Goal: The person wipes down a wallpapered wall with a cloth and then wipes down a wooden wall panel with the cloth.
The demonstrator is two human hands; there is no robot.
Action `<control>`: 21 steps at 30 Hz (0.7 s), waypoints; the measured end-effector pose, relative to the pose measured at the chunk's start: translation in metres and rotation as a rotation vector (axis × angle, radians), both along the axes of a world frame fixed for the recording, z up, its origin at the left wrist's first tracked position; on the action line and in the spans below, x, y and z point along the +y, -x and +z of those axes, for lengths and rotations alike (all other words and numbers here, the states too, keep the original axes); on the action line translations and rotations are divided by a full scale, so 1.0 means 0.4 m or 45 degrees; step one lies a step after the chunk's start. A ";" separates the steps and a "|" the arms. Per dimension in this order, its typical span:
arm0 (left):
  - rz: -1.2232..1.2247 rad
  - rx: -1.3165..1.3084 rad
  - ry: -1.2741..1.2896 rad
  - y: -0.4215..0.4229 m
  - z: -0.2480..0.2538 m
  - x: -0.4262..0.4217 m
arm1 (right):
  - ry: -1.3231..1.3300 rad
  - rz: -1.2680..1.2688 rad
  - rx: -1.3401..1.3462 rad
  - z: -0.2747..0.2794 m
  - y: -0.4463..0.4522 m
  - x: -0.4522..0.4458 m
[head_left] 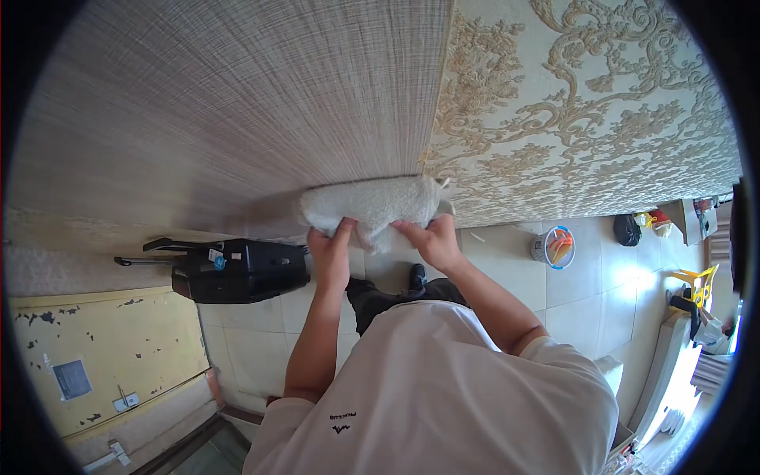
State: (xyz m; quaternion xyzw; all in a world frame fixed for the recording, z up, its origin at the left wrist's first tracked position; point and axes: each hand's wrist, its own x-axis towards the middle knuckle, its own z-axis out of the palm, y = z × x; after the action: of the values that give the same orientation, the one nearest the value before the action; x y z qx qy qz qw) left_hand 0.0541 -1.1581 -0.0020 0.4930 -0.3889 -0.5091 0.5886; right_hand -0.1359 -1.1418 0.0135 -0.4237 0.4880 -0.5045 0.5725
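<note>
view from the head, near to far. left hand (331, 252) and right hand (433, 241): both closed, thumbs uppermost, on the lower edge of a folded white cloth (372, 204). the cloth lies crosswise at the streaked wall surface (317, 95), its right end near the seam with the scroll-patterned wallpaper (570, 111). beyond, on the tiled floor (574, 317): left, a black suitcase (253, 271), handle extended; right, a bucket (553, 248) containing orange items; farther right, a black bag (627, 230) and a yellow chair (698, 283).
</note>
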 end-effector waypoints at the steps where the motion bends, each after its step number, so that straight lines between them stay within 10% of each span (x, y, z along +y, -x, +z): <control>1: -0.049 -0.007 -0.069 -0.004 -0.054 -0.009 | -0.001 0.000 -0.001 -0.047 0.003 -0.008; 7: -0.171 -0.158 -0.381 -0.013 -0.276 -0.014 | -0.034 -0.060 0.104 -0.314 -0.004 -0.022; 13: -0.141 -0.178 -0.969 -0.020 -0.443 0.019 | -0.910 0.016 -0.013 -0.406 -0.021 0.022; 16: -0.084 0.013 -1.083 -0.027 -0.406 0.045 | -0.874 0.001 0.045 -0.374 -0.028 0.035; 19: -0.073 0.051 -0.533 -0.059 -0.336 0.075 | -0.477 0.058 0.291 -0.282 -0.038 0.045; 21: -0.056 0.356 -0.395 -0.082 -0.289 0.086 | 0.192 0.061 0.304 -0.241 -0.059 0.045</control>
State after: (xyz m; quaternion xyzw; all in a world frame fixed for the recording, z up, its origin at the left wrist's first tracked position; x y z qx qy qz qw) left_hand 0.0871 -1.1236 -0.1177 0.4936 -0.2311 -0.6391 0.5426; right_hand -0.1124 -1.1238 -0.0830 -0.5340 0.5031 -0.4720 0.4889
